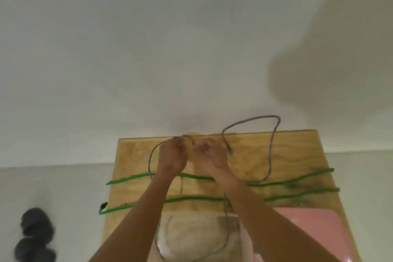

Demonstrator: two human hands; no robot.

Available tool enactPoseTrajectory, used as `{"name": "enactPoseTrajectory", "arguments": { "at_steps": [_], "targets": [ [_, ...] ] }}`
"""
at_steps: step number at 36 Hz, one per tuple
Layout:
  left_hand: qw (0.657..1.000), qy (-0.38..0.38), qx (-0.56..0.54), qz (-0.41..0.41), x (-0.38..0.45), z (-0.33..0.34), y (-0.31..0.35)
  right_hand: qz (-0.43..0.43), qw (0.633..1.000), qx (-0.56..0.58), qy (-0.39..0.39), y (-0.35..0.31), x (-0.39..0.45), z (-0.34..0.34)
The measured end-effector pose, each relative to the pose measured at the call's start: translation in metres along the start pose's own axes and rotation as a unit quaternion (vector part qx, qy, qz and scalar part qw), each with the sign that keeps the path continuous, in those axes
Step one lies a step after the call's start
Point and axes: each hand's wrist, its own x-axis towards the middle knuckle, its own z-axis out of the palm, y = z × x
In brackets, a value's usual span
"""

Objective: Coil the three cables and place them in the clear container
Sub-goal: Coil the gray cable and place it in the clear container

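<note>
A thin grey cable (pixel 273 132) loops up above the far edge of the wooden table (pixel 297 151). My left hand (pixel 172 157) grips one part of it near the far edge. My right hand (pixel 210 155), close beside it, curls round another part, and the cable's plug end (pixel 230 151) hangs just right of that hand. A green cable (pixel 197 199) lies across the table in two long strands beneath my forearms. The clear container (pixel 202 236) stands at the near edge between my arms, with part of the grey cable trailing into it.
A pink lid or tray (pixel 308 229) lies at the table's near right. Dark round objects (pixel 36 234) sit on the floor at the lower left. A pale wall rises right behind the table.
</note>
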Motion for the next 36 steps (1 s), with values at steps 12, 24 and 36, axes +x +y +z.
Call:
{"name": "enactPoseTrajectory", "arguments": {
  "at_steps": [12,24,36],
  "targets": [
    [0.967,-0.047,-0.212,-0.129,-0.001,-0.018,-0.002,0.047,0.979,0.197,-0.007,-0.013,-0.014,0.014],
    [0.846,-0.125,-0.503,-0.124,-0.078,-0.116,0.055,-0.116,0.968,0.219,-0.030,-0.067,-0.122,-0.032],
    [0.751,-0.107,-0.651,-0.016,-0.140,-0.170,0.075,-0.162,0.980,0.110,0.032,-0.100,-0.162,-0.081]
  ]
}}
